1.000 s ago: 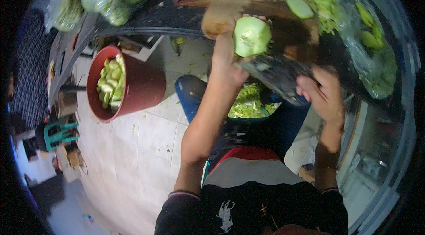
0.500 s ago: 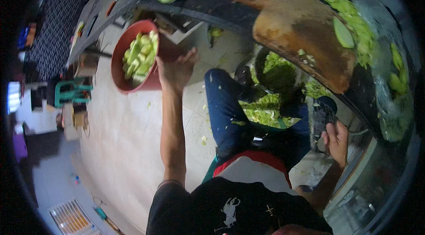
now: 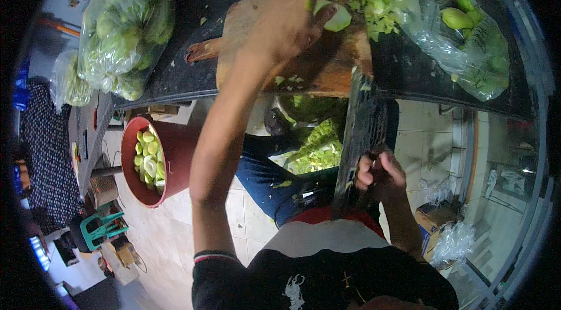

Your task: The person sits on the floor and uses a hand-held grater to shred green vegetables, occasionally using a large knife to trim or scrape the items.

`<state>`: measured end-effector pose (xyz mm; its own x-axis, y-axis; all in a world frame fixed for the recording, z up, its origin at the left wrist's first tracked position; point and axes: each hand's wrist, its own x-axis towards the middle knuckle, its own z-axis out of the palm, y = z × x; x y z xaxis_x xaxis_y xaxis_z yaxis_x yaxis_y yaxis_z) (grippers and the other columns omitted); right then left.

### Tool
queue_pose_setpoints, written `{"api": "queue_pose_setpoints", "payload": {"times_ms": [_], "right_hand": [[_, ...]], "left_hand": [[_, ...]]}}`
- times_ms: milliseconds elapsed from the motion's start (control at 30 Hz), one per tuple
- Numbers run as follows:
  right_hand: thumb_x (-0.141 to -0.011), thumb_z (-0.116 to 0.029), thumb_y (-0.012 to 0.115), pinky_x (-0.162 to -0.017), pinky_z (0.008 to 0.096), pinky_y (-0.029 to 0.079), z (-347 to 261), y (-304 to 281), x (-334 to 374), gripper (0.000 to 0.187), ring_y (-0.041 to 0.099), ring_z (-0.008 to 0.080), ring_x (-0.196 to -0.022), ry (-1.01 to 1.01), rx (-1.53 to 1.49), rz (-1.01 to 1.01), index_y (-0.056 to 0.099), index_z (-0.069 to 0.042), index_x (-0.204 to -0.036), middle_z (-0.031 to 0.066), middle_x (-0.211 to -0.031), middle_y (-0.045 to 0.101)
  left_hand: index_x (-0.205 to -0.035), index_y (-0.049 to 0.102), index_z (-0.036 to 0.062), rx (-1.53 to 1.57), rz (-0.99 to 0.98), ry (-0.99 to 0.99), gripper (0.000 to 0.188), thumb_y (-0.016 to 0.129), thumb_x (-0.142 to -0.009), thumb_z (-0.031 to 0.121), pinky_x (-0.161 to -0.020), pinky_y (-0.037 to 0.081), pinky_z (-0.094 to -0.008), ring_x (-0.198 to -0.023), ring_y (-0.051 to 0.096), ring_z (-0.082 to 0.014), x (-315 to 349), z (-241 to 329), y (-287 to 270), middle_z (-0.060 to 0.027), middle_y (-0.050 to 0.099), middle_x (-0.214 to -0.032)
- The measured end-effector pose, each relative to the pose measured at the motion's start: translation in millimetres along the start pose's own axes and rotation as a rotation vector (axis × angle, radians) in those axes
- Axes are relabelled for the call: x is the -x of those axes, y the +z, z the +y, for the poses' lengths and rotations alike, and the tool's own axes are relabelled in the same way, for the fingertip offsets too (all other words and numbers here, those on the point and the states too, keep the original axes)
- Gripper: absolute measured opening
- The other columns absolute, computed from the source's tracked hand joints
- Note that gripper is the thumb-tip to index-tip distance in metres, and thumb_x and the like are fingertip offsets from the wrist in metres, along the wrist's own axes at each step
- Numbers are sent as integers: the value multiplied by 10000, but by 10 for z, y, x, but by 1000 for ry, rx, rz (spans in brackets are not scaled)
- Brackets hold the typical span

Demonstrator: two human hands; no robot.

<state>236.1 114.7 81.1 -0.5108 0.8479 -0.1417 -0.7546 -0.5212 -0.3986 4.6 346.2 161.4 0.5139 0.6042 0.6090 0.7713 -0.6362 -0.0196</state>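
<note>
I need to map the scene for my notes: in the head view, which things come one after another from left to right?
Green plastic stool → red bucket of cut green pieces → left hand on the wooden cutting board → right hand gripping a knife → clear bag of green fruit.

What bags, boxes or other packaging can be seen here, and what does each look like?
Clear bag: far left of the dark counter, bulging with green fruit.
Second clear bag: further left, smaller, also green inside.
Right bag: counter's right end, clear, holding green fruit.
Cardboard box: brown, on the floor at right.
</note>
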Motion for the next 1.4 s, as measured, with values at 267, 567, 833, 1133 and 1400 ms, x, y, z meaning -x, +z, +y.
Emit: {"api": "queue_pose_setpoints", "payload": {"times_ms": [267, 567, 833, 1133, 1400], "right_hand": [[-941, -339, 539, -517, 348, 456, -109, -370, 285, 327, 527, 188, -571, -63, 281, 209, 483, -90, -1146, 130, -828, 574], [-903, -343, 597, -521, 311, 459, -83, -372, 189, 330, 549, 199, -586, -91, 349, 245, 499, -55, -1030, 131, -815, 600], [-930, -330, 537, -502, 283, 416, -136, 112, -92, 336, 508, 145, -545, -223, 648, 221, 476, -17, -1039, 144, -784, 589], [-976, -193, 436, -524, 272, 384, -24, 378, -196, 258, 437, 127, -567, -251, 890, 121, 403, -29, -1173, 97, -722, 486], [-943, -235, 534, -482, 229, 336, 91, 372, -303, 306, 397, 74, -531, -63, 1299, 202, 480, 15, -1110, 18, -647, 457]], "left_hand": [[-1280, 512, 130, 479, -657, 126, 536, 614, -857, 442, -940, 458, -364, -1077, 577, -317, -381, -248, 428, -111, 608, -1188], [-1061, 615, 36, 474, -430, -243, 399, 705, -814, 336, -773, 486, -350, -895, 648, -281, 29, 6, -220, -151, 673, -926], [-1042, 586, 18, 1303, 328, -1063, 390, 587, -907, 384, -751, 502, -370, -828, 625, -225, 686, -22, -9, -112, 641, -890], [-1283, 424, 4, 2336, 809, -1266, 581, 300, -983, 486, -1002, 378, -600, -1193, 485, -393, 1600, 833, -670, -245, 510, -1241], [-1401, 326, 9, 2416, 978, -1256, 523, 418, -975, 298, -1097, 288, -410, -1276, 414, -273, 2517, 1197, -339, -170, 449, -1363]]}}
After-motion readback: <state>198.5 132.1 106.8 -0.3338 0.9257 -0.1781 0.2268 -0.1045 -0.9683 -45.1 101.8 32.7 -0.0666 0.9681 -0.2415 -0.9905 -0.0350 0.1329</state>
